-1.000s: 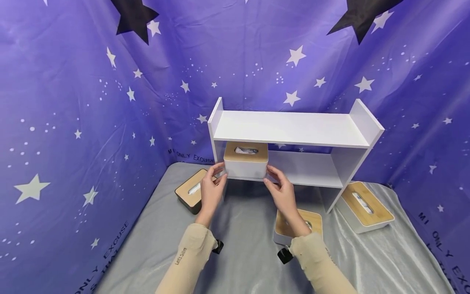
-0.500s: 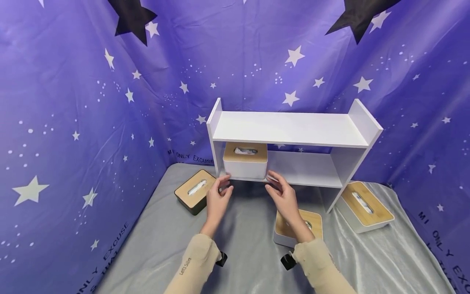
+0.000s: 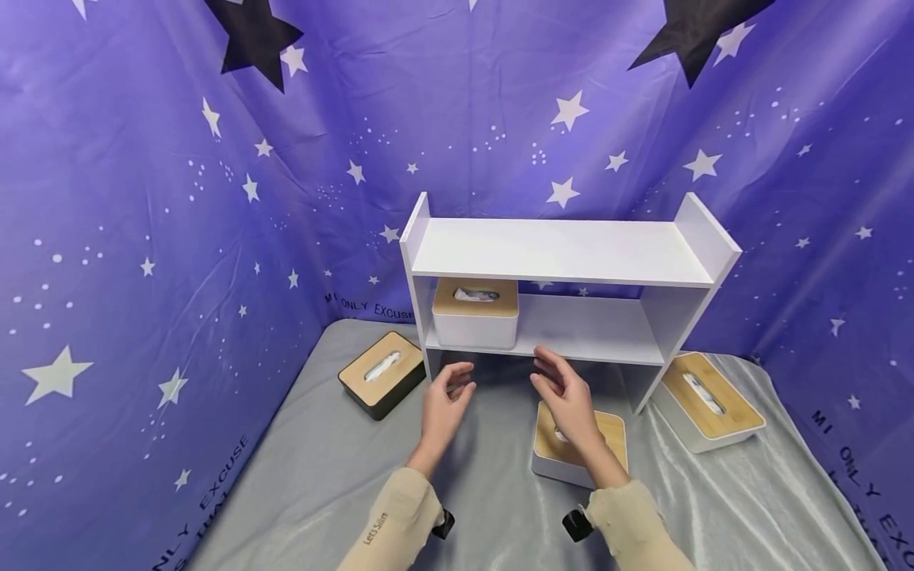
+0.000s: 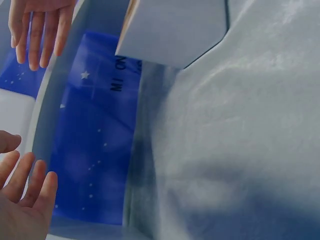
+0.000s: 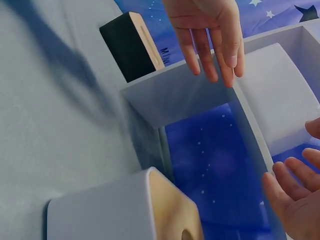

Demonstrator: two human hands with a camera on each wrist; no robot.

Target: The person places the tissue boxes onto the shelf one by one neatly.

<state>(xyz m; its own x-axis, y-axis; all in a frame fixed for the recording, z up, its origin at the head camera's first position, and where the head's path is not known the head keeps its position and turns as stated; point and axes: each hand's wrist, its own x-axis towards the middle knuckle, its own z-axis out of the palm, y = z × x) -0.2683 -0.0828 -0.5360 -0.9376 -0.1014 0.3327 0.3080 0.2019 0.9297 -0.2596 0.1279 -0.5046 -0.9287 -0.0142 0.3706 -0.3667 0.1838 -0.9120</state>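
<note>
A white tissue box [image 3: 475, 313] with a wooden lid sits at the left end of the middle board of the white shelf [image 3: 564, 251]. Just in front of that board hovers my left hand [image 3: 444, 406], fingers loosely bent and holding nothing. My right hand [image 3: 569, 399] is at the same depth, a little right of the box, with relaxed fingers and nothing in them. Below the right hand and forearm stands a second white tissue box [image 3: 564, 468], its lid partly hidden by them. In the right wrist view, both hands hang apart from the shelved box [image 5: 280, 95].
A black tissue box [image 3: 382, 373] with a wooden lid lies left of the shelf. Another white tissue box [image 3: 710, 400] stands by its right side panel. Grey cloth [image 3: 300, 476] covers the tabletop, and a purple star-printed curtain [image 3: 471, 103] hangs behind.
Both hands have let go of the white tissue box and drawn back from it toward me, the right one also moving rightward. The box stays on the middle board.
</note>
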